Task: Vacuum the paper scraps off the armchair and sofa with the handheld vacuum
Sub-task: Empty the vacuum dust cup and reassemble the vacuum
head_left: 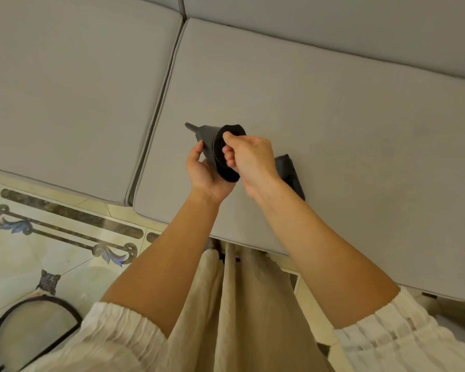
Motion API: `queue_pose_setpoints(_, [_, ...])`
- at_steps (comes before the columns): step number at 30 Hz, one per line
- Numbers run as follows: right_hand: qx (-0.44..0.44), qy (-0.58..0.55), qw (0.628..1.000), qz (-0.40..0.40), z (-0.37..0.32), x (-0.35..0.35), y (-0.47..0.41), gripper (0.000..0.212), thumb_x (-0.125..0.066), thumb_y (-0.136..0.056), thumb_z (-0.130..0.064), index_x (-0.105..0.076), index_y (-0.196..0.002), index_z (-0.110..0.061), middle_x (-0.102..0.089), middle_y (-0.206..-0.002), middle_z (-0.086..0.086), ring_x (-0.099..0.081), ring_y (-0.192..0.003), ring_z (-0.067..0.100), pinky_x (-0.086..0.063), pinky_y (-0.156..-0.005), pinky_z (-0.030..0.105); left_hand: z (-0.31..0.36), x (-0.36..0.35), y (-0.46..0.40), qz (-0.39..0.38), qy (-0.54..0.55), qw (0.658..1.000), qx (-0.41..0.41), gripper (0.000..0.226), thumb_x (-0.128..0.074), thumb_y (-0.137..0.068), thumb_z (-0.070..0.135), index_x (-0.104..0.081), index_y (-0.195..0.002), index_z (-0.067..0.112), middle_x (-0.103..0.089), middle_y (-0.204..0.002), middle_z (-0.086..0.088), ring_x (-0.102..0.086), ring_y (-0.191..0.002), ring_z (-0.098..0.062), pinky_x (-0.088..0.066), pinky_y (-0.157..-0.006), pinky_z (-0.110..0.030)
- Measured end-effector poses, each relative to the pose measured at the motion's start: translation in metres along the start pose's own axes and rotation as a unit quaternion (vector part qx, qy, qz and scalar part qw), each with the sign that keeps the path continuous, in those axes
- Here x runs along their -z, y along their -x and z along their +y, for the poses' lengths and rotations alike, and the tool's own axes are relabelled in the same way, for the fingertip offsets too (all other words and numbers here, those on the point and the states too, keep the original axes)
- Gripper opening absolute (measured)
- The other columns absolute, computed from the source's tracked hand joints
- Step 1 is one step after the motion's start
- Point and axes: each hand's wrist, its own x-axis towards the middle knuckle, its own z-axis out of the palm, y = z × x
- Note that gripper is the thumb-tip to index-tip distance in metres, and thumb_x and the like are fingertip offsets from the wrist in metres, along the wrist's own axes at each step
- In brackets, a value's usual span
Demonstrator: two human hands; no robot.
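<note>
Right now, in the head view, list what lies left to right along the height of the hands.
Left seat cushion → left hand → black filter → right hand → dark vacuum body → right seat cushion.

Two hands (226, 167), two seat cushions (306, 130)

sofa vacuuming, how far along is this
Looks done: no paper scraps show on the grey sofa seat cushions. In hand: the left hand holds a dark grey cone-shaped vacuum part while the right hand pinches its black round end; another dark piece lies on the cushion. Left: the armchair is out of view, so I cannot tell.
</note>
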Motion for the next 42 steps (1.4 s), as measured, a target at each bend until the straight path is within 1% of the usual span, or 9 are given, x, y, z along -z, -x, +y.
queue_pose_setpoints(7, [-0.052, -0.064, 0.996, 0.035, 0.008, -0.009, 0.001, 0.035, -0.062, -0.093, -0.016, -0.060, -0.059, -0.011, -0.055, -0.046, -0.007, -0.050, -0.045, 0.005, -0.052, -0.069, 0.025, -0.008, -0.012, 0.003, 0.007, -0.019, 0.999, -0.028, 0.062, -0.047, -0.090, 0.063, -0.072, -0.080, 0.008, -0.066, -0.070, -0.005, -0.068, -0.069, -0.019, -0.057, -0.070, -0.030])
queue_pose_setpoints(18, [-0.032, -0.011, 0.998, 0.048, 0.014, -0.004, -0.021, 0.034, -0.058, -0.089, -0.011, -0.059, -0.055, -0.012, -0.055, -0.044, -0.007, -0.051, -0.044, 0.006, -0.053, -0.070, 0.030, -0.016, -0.014, -0.001, 0.011, -0.051, 0.999, 0.007, 0.054, -0.048, -0.090, 0.051, -0.072, -0.063, 0.010, -0.063, -0.063, 0.000, -0.064, -0.068, -0.015, -0.050, -0.075, -0.027])
queue_pose_setpoints(25, [-0.111, -0.069, 0.991, -0.028, 0.002, 0.004, -0.038, 0.015, -0.060, -0.094, -0.011, -0.064, -0.082, -0.002, -0.061, -0.066, 0.006, -0.060, -0.055, 0.010, -0.058, -0.067, 0.022, -0.003, -0.008, -0.013, -0.008, -0.122, 0.992, 0.042, 0.057, -0.042, -0.094, 0.058, -0.065, -0.111, 0.008, -0.071, -0.104, -0.012, -0.069, -0.099, -0.025, -0.055, -0.082, -0.036])
queue_pose_setpoints(28, [-0.125, -0.045, 0.987, -0.087, -0.005, 0.018, -0.045, 0.027, -0.053, -0.100, -0.019, -0.063, -0.095, 0.005, -0.066, -0.074, 0.012, -0.066, -0.057, 0.014, -0.055, -0.054, 0.018, 0.009, -0.009, -0.021, 0.015, -0.145, 0.988, 0.051, 0.063, -0.036, -0.096, 0.062, -0.065, -0.109, 0.008, -0.073, -0.101, -0.013, -0.072, -0.091, -0.024, -0.054, -0.086, -0.033])
queue_pose_setpoints(30, [-0.096, -0.048, 0.993, -0.052, -0.001, 0.038, -0.053, 0.033, -0.048, -0.102, -0.019, -0.065, -0.088, 0.005, -0.065, -0.063, 0.009, -0.060, -0.046, 0.010, -0.049, -0.046, 0.016, 0.015, -0.007, -0.028, 0.042, -0.130, 0.989, 0.062, 0.064, -0.037, -0.094, 0.065, -0.065, -0.111, 0.009, -0.073, -0.100, -0.013, -0.071, -0.088, -0.025, -0.054, -0.086, -0.033])
queue_pose_setpoints(34, [-0.014, 0.238, 0.964, 0.117, 0.050, 0.094, -0.090, 0.032, -0.053, -0.090, -0.012, -0.059, -0.059, -0.013, -0.059, -0.060, 0.007, -0.059, -0.059, 0.024, -0.050, -0.060, 0.032, 0.013, 0.002, -0.044, 0.096, -0.117, 0.985, 0.083, 0.051, -0.039, -0.097, 0.053, -0.064, -0.114, 0.011, -0.071, -0.102, -0.016, -0.066, -0.097, -0.032, -0.054, -0.083, -0.043])
queue_pose_setpoints(37, [-0.093, 0.465, 0.880, 0.025, 0.106, 0.116, -0.114, 0.021, -0.057, -0.094, -0.022, -0.067, -0.088, -0.005, -0.065, -0.091, 0.015, -0.061, -0.091, 0.035, -0.041, -0.063, 0.026, 0.011, 0.006, -0.057, 0.099, -0.101, 0.987, 0.073, 0.041, -0.037, -0.098, 0.034, -0.062, -0.115, 0.007, -0.068, -0.107, -0.021, -0.062, -0.101, -0.038, -0.052, -0.087, -0.049])
queue_pose_setpoints(39, [-0.118, 0.498, 0.859, 0.018, 0.133, 0.120, -0.124, 0.031, -0.057, -0.095, -0.026, -0.064, -0.110, 0.000, -0.064, -0.111, 0.017, -0.061, -0.104, 0.034, -0.040, -0.068, 0.027, 0.012, 0.008, -0.065, 0.092, -0.091, 0.989, 0.066, 0.038, -0.038, -0.098, 0.031, -0.063, -0.112, 0.006, -0.070, -0.103, -0.021, -0.064, -0.099, -0.037, -0.051, -0.092, -0.046])
queue_pose_setpoints(42, [0.067, 0.420, 0.891, 0.159, 0.136, 0.106, -0.125, 0.016, -0.055, -0.094, -0.013, -0.065, -0.100, -0.001, -0.066, -0.100, 0.016, -0.062, -0.092, 0.032, -0.037, -0.068, 0.026, 0.011, 0.012, -0.072, 0.092, -0.092, 0.989, 0.070, 0.036, -0.042, -0.099, 0.032, -0.064, -0.110, 0.006, -0.071, -0.100, -0.019, -0.065, -0.097, -0.035, -0.050, -0.094, -0.043])
